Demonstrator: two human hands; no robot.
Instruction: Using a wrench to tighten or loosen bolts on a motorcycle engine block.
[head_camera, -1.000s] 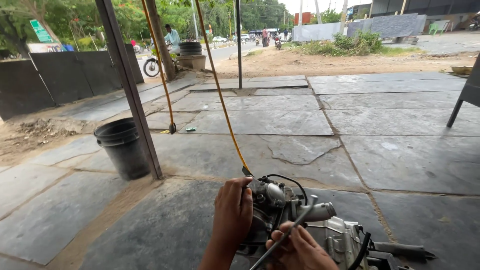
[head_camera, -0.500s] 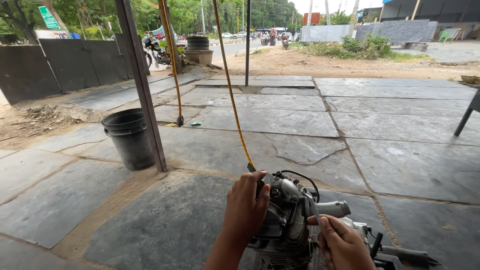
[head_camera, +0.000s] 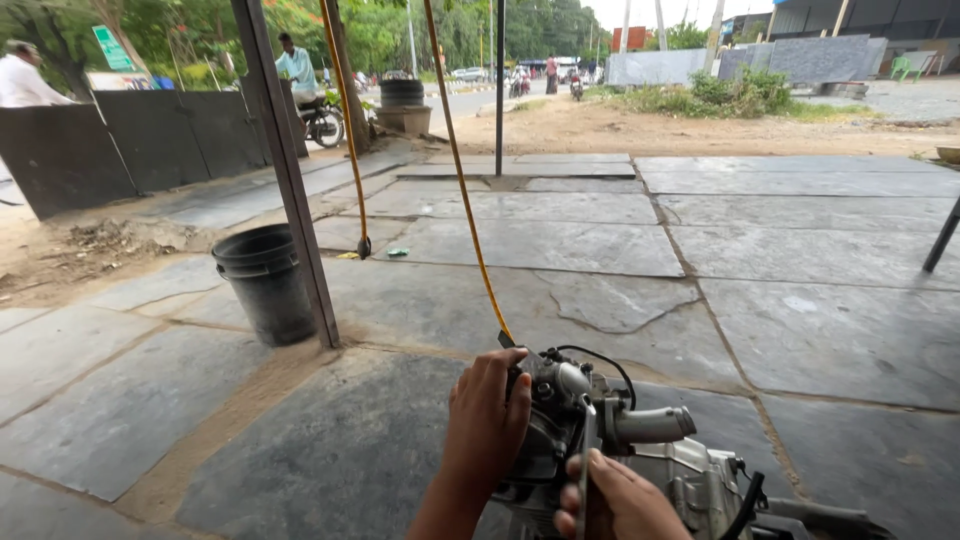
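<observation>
Engine (head_camera: 640, 450) gripped by both hands near green sign (head_camera: 112, 47).

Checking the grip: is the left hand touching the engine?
Touching. The head view shows the left hand pressed flat against the engine, fingers wrapped on it.

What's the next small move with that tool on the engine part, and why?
Probably keep the left hand braced on the grey metal engine part and seat the thin tool squarely before turning. The right hand grips the tool low, its upper end lies against the part's top, and the part rests loose on the stone floor.
</observation>
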